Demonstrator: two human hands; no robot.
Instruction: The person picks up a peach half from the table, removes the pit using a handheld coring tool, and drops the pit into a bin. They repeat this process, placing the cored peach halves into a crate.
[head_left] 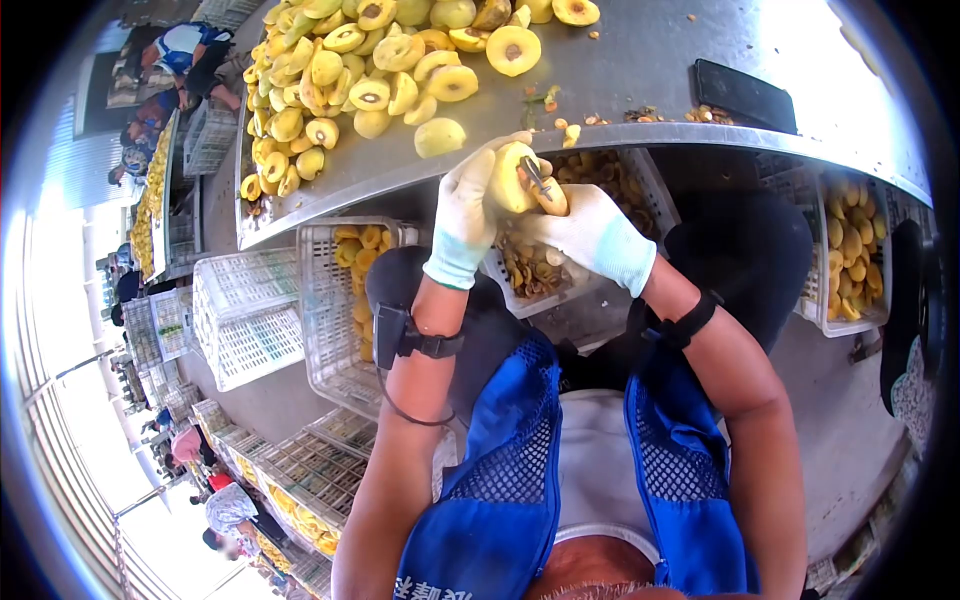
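Just off the near edge of the metal table, my left hand [466,205], in a white glove with a pale green cuff, grips a yellow peach half [511,178]. My right hand [592,228], gloved alike, is closed round a small pitting knife [541,186] with a dark metal blade and a tan rounded handle. Its blade lies against the right side of the peach half. The fruit's cut face is mostly turned out of sight. Close beyond my left hand, one more peach half [440,137] lies on the table.
Piled peach halves [370,95], several with stones showing, cover the left of the metal table [620,75]. A black phone [745,95] lies near its right edge. Below stand a crate of scraps [540,275] and crates of peaches [330,235] [850,250]. Other people work at far left.
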